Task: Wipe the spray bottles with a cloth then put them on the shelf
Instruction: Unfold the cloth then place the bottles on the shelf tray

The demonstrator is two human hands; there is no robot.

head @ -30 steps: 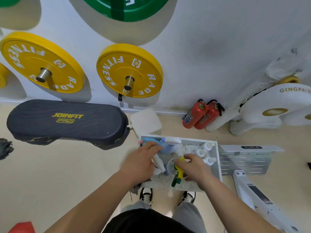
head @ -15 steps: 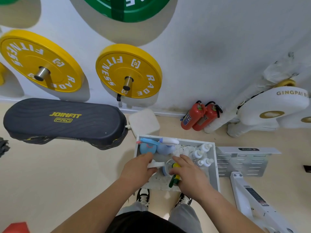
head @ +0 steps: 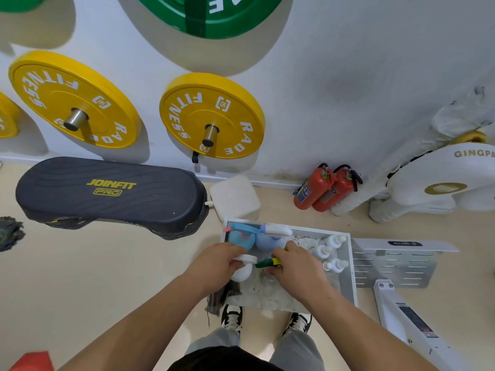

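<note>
A white shelf tray [head: 351,263] sits below me. My left hand [head: 214,266] grips a white spray bottle [head: 243,269] over the tray's left part; a dark striped cloth [head: 222,297] hangs under that hand. My right hand [head: 297,269] is closed on a bottle with a green and yellow trigger head [head: 267,262] just right of it. Two blue bottles [head: 242,238] and a white and blue sprayer [head: 276,229] lie along the tray's far-left edge. Three small white bottles [head: 330,253] stand at its right side.
A dark step platform [head: 107,194] lies to the left, a white box [head: 235,199] behind the tray. Two red fire extinguishers [head: 321,191] lean on the wall. Yellow weight plates [head: 211,116] hang above. A slotted metal bracket [head: 393,263] adjoins the tray's right.
My left hand drew back from the blue bottles and now holds the white bottle lower. My right hand turned the green and yellow trigger head from pointing down to pointing left.
</note>
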